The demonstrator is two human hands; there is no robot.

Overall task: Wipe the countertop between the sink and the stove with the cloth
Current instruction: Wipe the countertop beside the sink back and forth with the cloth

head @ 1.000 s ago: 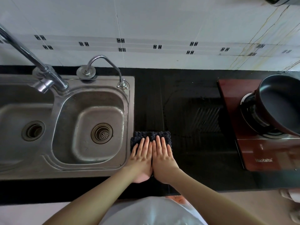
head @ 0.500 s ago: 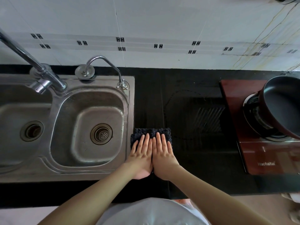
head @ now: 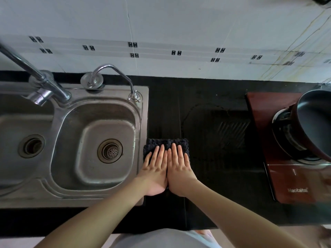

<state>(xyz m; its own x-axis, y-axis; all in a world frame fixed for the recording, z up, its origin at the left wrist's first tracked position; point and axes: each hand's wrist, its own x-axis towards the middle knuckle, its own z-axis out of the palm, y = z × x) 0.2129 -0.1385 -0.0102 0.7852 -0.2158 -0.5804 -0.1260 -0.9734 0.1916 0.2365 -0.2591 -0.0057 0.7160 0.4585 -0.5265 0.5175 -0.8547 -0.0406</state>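
Hands flat, both of them: left hand [head: 155,171] and right hand [head: 180,170] press the dark cloth [head: 167,144] beside the sink [head: 143,122]; unwiped countertop [head: 215,140] stretches right toward the stove [head: 290,179].

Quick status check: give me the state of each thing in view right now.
cloth: flat on countertop, beside sink
left hand: open, palm down on cloth
right hand: open, palm down on cloth
countertop: streaked
sink: no water showing
pan: on stove, tilted
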